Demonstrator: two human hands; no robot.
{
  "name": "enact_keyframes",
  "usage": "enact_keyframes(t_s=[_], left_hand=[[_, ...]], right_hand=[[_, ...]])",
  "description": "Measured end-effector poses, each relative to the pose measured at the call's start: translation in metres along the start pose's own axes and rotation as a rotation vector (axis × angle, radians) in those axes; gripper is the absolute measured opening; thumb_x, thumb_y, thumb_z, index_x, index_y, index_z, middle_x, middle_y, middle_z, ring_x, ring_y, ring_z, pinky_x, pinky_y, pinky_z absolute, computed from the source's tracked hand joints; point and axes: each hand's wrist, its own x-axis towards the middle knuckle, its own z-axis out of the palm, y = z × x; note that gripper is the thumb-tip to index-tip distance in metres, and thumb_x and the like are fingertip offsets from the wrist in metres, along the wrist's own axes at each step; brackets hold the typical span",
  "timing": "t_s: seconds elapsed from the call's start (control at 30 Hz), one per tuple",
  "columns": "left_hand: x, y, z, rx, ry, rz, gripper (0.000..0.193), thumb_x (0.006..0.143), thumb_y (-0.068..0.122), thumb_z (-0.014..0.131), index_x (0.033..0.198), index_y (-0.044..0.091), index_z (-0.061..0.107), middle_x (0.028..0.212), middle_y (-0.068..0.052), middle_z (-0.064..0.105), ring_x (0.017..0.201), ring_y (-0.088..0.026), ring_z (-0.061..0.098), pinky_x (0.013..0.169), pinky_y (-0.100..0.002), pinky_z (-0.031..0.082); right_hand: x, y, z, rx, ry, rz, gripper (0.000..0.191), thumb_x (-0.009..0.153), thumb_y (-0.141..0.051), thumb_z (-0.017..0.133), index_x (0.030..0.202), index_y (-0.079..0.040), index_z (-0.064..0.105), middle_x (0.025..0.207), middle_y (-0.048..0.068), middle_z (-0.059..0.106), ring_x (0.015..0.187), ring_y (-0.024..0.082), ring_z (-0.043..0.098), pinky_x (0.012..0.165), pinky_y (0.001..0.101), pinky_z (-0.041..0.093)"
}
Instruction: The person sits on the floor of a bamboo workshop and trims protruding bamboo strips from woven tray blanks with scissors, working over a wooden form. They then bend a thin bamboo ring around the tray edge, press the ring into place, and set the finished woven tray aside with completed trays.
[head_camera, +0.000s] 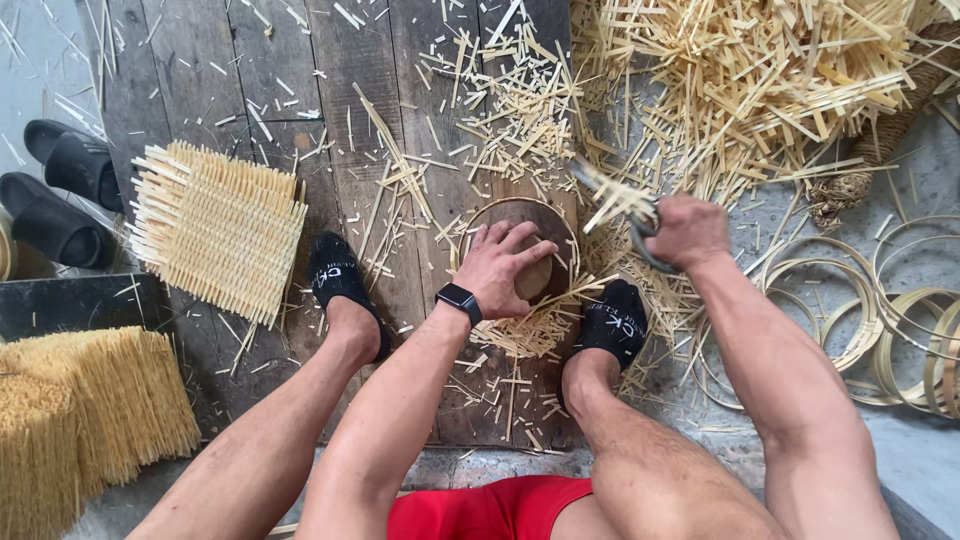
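The left hand (503, 268) lay spread, palm down, on the round basket (520, 250) between the feet. The right hand (688, 230), clenched on shears (640, 228), stood just right of it, blades angled up-left.

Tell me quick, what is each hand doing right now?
Left hand: fingers spread, pressing down on the round woven basket piece, not gripping it.
Right hand: closed around metal shears with cut bamboo strips at the blades.
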Motion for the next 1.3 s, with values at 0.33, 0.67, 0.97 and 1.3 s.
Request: enact_keyframes(t_s=[0.33, 0.67, 0.97, 1.3], left_hand=[[-0.005, -0.004, 0.053, -0.208, 0.347, -0.638, 0.066, 0.094, 0.062, 0.069, 0.143, 0.020, 0.058, 0.128, -0.019, 0.052, 0.123, -0.038, 0.051, 0.105, -0.058, 0.038], [0.074, -0.071, 0.053, -0.532, 0.286, -0.791, 0.046, 0.097, 0.054, 0.066, 0.096, 0.011, 0.081, 0.097, -0.023, 0.077, 0.098, -0.038, 0.070, 0.100, -0.046, 0.052], [0.078, -0.053, 0.062, -0.492, 0.449, -0.751, 0.033, 0.074, 0.052, 0.083, 0.092, 0.024, 0.087, 0.096, -0.008, 0.065, 0.101, -0.031, 0.062, 0.094, -0.055, 0.042], [0.005, -0.092, 0.083, -0.632, 0.400, -1.031, 0.037, 0.100, 0.042, 0.067, 0.105, 0.008, 0.082, 0.088, -0.010, 0.077, 0.079, -0.020, 0.070, 0.083, -0.038, 0.056]], right_hand=[[-0.014, 0.027, 0.022, 0.147, 0.170, 0.433, 0.077, 0.075, -0.037, 0.087, 0.127, 0.010, 0.056, 0.123, 0.026, 0.051, 0.114, 0.038, 0.050, 0.102, 0.0488, 0.042], [-0.027, -0.101, 0.004, 1.023, -0.048, 0.225, 0.031, 0.089, -0.026, 0.078, 0.111, -0.004, 0.076, 0.092, 0.010, 0.078, 0.082, 0.019, 0.072, 0.077, 0.0312, 0.056], [-0.010, -0.088, 0.023, 1.051, -0.042, 0.229, 0.020, 0.080, -0.022, 0.085, 0.086, -0.003, 0.079, 0.075, 0.008, 0.075, 0.066, 0.016, 0.066, 0.063, 0.0331, 0.054], [-0.052, -0.100, -0.011, 0.751, -0.208, 0.269, 0.038, 0.095, -0.040, 0.073, 0.106, -0.004, 0.074, 0.076, 0.011, 0.076, 0.068, 0.020, 0.070, 0.072, 0.0397, 0.055]])
